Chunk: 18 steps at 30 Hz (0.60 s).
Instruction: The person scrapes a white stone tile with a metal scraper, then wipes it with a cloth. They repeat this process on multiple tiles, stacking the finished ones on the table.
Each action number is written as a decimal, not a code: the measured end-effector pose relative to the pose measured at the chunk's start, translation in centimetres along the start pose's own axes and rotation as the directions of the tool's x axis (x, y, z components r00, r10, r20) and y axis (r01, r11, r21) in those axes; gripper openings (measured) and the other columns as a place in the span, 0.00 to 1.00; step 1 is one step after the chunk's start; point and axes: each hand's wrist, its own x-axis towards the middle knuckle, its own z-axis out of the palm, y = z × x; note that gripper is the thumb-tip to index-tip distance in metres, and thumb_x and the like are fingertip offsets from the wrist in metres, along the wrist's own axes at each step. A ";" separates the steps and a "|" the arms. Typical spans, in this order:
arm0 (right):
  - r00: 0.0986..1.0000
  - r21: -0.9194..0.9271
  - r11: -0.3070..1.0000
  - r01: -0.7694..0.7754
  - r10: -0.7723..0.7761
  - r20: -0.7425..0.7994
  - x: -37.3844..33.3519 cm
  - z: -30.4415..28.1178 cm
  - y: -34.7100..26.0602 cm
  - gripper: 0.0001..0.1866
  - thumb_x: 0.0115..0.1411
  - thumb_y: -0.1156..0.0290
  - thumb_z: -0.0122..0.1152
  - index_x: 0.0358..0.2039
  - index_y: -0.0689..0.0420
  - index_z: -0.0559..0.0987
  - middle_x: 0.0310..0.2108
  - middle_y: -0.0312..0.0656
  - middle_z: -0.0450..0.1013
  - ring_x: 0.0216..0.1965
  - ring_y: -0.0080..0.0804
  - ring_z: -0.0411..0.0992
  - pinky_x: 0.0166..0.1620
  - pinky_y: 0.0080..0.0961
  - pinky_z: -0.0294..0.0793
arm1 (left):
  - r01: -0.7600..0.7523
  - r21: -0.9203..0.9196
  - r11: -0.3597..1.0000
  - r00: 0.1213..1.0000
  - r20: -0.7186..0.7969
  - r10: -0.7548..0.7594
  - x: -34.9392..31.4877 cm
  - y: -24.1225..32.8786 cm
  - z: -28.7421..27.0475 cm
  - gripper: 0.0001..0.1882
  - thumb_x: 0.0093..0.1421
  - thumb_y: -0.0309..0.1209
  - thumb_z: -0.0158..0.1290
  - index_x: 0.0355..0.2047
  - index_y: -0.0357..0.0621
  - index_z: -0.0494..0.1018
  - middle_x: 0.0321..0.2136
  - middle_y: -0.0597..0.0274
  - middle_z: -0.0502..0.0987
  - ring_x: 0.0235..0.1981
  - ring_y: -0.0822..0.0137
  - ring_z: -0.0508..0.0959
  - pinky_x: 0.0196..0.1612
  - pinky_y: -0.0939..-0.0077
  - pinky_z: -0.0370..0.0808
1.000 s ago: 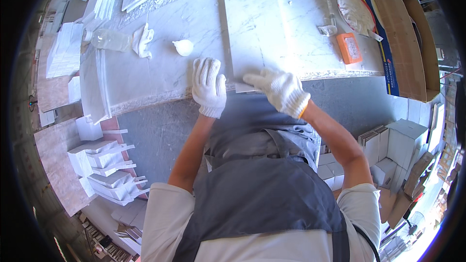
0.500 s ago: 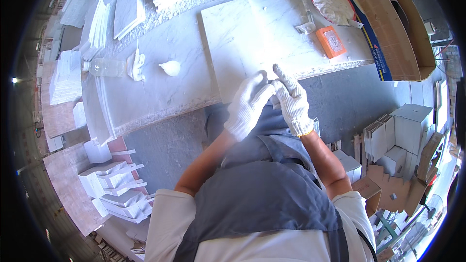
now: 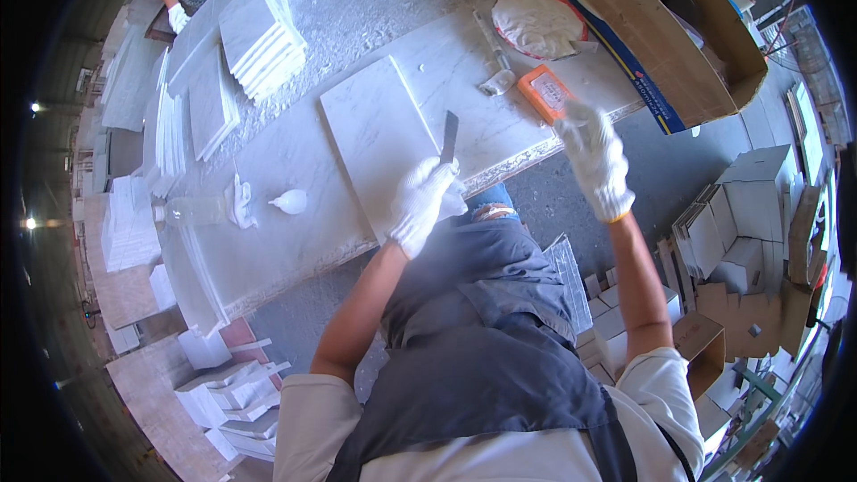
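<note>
I report from the head view that the blade [image 3: 450, 136] is a thin, flat grey tool, straight-sided with a squared-off end, pointing away to the far side, its tip slightly right. It sits in the left hand [image 3: 420, 205], above the near right part of the pale slab [image 3: 370, 120]; those gloved fingers are closed round its near end. The right hand [image 3: 594, 161], blurred, has its fingers partly curled at the near right end of the orange box [image 3: 545, 95]; I cannot tell whether they grip it or only come close. The slab lies flat, straight-edged and faintly veined, slanting to the desk's near edge, which I record as rough and chipped. Veined desk [image 3: 504, 134] surface between slab and orange box gives lateral room; another stretch runs left to a white bulb [image 3: 288, 202]. Further left I note a clear bottle [image 3: 194, 211] on its side, against a crumpled white cloth [image 3: 239, 203]. Beyond the orange box lie a thin-handled tool [image 3: 490, 40] and a round, red-rimmed white pouch [image 3: 538, 24]. A cardboard box [image 3: 638, 36] blocks the right end; a slab stack [image 3: 263, 40] and a co-worker's gloved hand [image 3: 178, 18] occupy the far left.
</note>
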 end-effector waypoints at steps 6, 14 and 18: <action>0.976 -0.523 0.848 0.088 -0.178 -0.124 10.3 -2.8 1.6 0.22 0.68 0.62 0.66 0.60 0.52 0.79 0.53 0.54 0.78 0.49 0.51 0.81 0.47 0.40 0.83 | -0.041 0.311 0.950 0.999 0.032 0.033 3.8 2.2 0.9 0.14 0.70 0.37 0.57 0.46 0.38 0.79 0.26 0.63 0.79 0.22 0.72 0.79 0.26 0.74 0.79; 0.984 -0.609 0.773 0.178 -0.147 0.101 15.4 -3.4 3.2 0.12 0.67 0.64 0.60 0.42 0.52 0.88 0.45 0.50 0.84 0.45 0.49 0.83 0.48 0.41 0.83 | 0.035 0.373 0.927 0.995 0.071 -0.066 4.8 2.1 0.4 0.17 0.69 0.38 0.57 0.49 0.37 0.81 0.26 0.63 0.78 0.22 0.72 0.78 0.26 0.73 0.77; 0.998 -0.046 0.998 0.045 -0.047 -0.043 11.3 -4.3 2.1 0.14 0.71 0.66 0.60 0.49 0.56 0.87 0.41 0.46 0.84 0.38 0.35 0.83 0.43 0.29 0.83 | 0.051 0.403 0.914 0.990 0.099 -0.099 5.4 2.0 0.3 0.18 0.70 0.39 0.56 0.50 0.38 0.81 0.27 0.62 0.79 0.25 0.73 0.78 0.26 0.72 0.76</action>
